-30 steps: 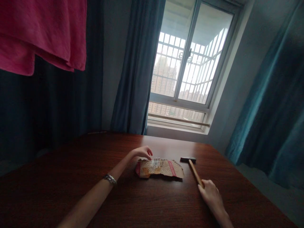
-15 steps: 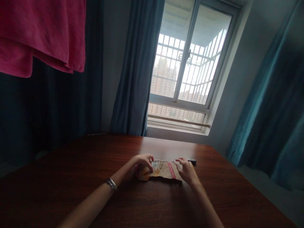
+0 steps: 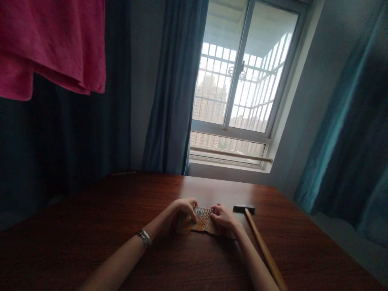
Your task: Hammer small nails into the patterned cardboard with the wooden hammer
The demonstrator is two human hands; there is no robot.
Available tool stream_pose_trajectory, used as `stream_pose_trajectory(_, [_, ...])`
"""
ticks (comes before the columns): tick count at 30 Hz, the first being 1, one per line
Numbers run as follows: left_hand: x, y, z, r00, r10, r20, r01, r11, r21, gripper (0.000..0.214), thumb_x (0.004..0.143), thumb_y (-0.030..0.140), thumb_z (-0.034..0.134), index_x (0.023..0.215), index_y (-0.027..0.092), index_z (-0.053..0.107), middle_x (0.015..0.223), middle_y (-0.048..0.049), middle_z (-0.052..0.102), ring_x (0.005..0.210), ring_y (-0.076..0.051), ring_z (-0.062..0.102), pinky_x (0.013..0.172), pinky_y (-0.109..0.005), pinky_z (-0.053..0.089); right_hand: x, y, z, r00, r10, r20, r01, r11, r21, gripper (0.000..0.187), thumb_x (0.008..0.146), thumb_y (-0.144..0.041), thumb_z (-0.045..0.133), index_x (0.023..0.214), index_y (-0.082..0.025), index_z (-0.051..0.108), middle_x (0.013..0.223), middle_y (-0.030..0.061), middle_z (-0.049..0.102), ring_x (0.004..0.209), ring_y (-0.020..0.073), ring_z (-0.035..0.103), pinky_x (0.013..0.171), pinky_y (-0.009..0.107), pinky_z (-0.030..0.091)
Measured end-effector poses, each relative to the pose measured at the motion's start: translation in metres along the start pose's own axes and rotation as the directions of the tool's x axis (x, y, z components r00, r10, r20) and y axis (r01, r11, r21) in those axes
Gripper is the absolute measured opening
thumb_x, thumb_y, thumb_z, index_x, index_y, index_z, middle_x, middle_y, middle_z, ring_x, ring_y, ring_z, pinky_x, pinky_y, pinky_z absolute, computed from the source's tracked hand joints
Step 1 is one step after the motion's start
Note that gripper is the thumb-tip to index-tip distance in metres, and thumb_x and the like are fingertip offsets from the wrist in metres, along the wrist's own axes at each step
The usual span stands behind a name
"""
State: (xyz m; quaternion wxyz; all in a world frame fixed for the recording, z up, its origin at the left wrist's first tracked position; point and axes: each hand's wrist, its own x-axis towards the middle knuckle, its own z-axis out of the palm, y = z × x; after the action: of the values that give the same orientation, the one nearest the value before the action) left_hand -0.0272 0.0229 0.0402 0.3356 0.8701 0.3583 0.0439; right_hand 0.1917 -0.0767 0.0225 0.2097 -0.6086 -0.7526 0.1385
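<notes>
A flat speckled piece (image 3: pixel 201 223), pale with orange-brown patches, lies on the table before me; its material is hard to make out. Along its far edge runs a row of thin dark nail-like lines (image 3: pixel 203 211). My left hand (image 3: pixel 187 207) is closed on the piece's left part, thumb on top and fingers at the far edge. With bent fingers drawn together, my right hand (image 3: pixel 223 215) is at the right end of the row and covers much of the piece's right side. What its fingertips pinch is hidden.
Right of my right hand lies a hammer with a black head (image 3: pixel 244 208) and a wooden handle (image 3: pixel 263 250) along my forearm. The brown wooden table (image 3: pixel 145 266) reaches toward a window (image 3: pixel 236 81) and blue curtains (image 3: pixel 174 101). A pink cloth (image 3: pixel 60 44) hangs upper left.
My right hand has moved left from the piece's right edge to the row of dark lines, its fingers closing. The hammer's handle has come into sight. My left hand has hardly moved.
</notes>
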Motion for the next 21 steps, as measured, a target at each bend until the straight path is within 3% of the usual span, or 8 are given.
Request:
stream_pose_trajectory(5, [0.004,-0.008,0.001,0.998,0.055,-0.004,-0.055,0.998,-0.039,0.064,0.036,0.038,0.078,0.093,0.019,0.057,0.084,-0.0031,0.057,0.073,-0.02,0.052,0.063,-0.029,0.041,0.0,0.001,0.0,0.999,-0.003,-0.036,0.002,1.0,-0.03,0.028,0.074,-0.04,0.053,0.093,-0.021,0.062,0.085,0.0027,0.053,0.083,0.017,0.047,0.074,0.028,0.033])
stream_pose_trajectory(10, [-0.005,-0.001,-0.001,0.99,0.144,-0.002,-0.144,0.983,-0.111,0.057,0.044,0.036,0.076,0.094,0.02,0.055,0.09,-0.002,0.056,0.081,-0.02,0.052,0.068,-0.026,0.041,-0.004,0.001,-0.006,0.998,-0.007,-0.063,0.007,1.0,0.0,0.026,0.074,-0.037,0.054,0.092,-0.019,0.057,0.091,0.0029,0.053,0.079,0.0145,0.048,0.071,0.025,0.034])
stream_pose_trajectory(21, [-0.007,0.0,-0.011,0.989,0.145,0.027,-0.137,0.971,-0.197,0.054,0.048,0.032,0.074,0.098,0.02,0.059,0.093,-0.0023,0.058,0.084,-0.02,0.053,0.07,-0.026,0.042,-0.006,-0.001,-0.012,0.998,0.051,-0.048,-0.044,0.991,0.129,0.024,0.069,-0.032,0.058,0.088,-0.018,0.06,0.075,-0.0003,0.058,0.07,0.0138,0.048,0.062,0.023,0.034])
